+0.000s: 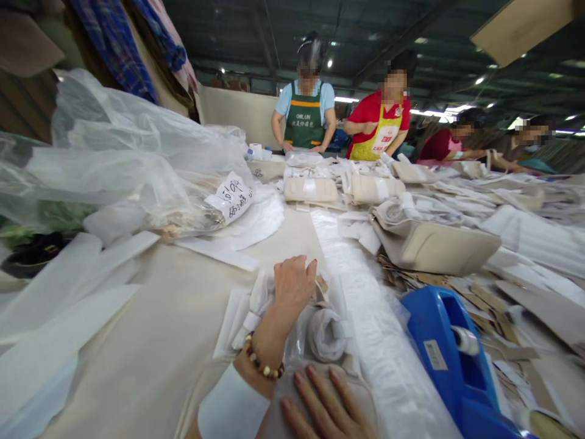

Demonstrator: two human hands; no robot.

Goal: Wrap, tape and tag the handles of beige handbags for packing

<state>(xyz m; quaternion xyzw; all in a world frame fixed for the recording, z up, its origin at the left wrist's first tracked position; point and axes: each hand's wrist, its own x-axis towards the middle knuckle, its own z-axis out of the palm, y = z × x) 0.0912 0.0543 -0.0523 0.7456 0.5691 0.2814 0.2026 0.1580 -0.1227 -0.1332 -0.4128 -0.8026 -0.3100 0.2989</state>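
Note:
My right hand [322,405] lies flat, fingers spread, on a beige bag [361,396] at the bottom of the view. Ahead of it my left hand [295,283], with a beaded bracelet at the wrist, is closed over the white packing at the bag's far side. Its fingers curl down and away, so whatever they grip is hidden. A white foam roll [328,334] sits between the two hands, with clear plastic beside it. Folded white sheets [237,320] stick out left of my left hand.
A blue tape dispenser [429,323] stands at right, past a strip of white wrap [379,329]. Beige bags [439,244] and packing scraps cover the right side. A large clear plastic bag [137,164] bulges at left. Several people work along the far side.

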